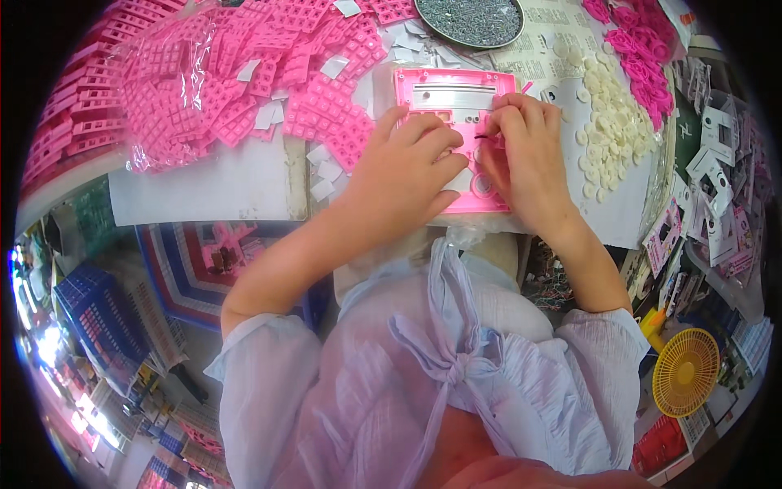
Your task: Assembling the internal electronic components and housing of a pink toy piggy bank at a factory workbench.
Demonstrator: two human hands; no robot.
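The left hand (pixel 407 169) lays bent fingers over the left part of the pink casing (pixel 467 140); the right hand (pixel 533 159) curls its fingers at the casing's right side; whether either grips anything I cannot tell. Cream discs (pixel 612 130) lie right of the casing, pink keypads (pixel 326 122) left, a round tray (pixel 490 46) beyond.

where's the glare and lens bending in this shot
Head view: patches burnt out along the lower left rim; same view: bright streaks on the clear bag, the pale strip in the pink case shining; same view: table curving at left.
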